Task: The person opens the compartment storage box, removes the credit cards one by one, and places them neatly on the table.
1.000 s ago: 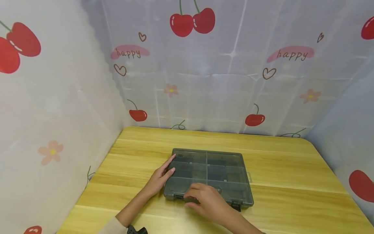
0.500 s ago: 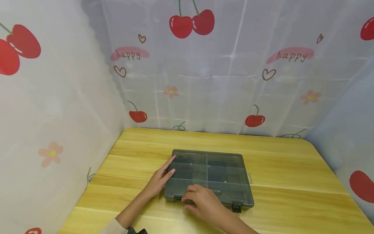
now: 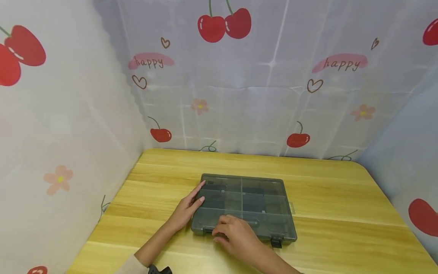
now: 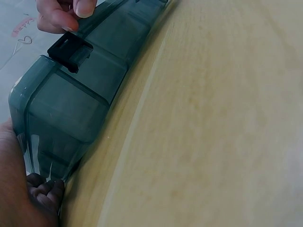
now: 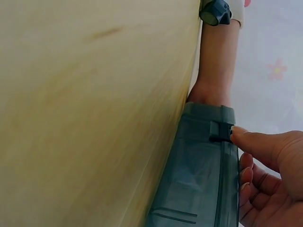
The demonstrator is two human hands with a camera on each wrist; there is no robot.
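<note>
A grey see-through compartment box [image 3: 243, 205] lies closed and flat on the wooden table [image 3: 325, 190]. My left hand [image 3: 191, 204] presses straight fingers against the box's left side; its palm shows in the left wrist view [image 4: 19, 189] at the box corner [image 4: 61, 113]. My right hand [image 3: 226, 230] curls over the front edge by the left latch [image 3: 207, 230]. In the right wrist view its thumb [image 5: 258, 142] touches that black latch [image 5: 220, 132], and the other fingers curl on the lid. The right latch [image 3: 276, 242] hangs down.
Cherry-print curtains [image 3: 239, 95] close in the table at the back and both sides. Bare wood lies around the box. A black wrist device [image 5: 215, 12] sits on my left forearm [image 5: 215, 66].
My right hand has slid a little left along the box's front edge towards the left latch. The left hand and the box have stayed put.
</note>
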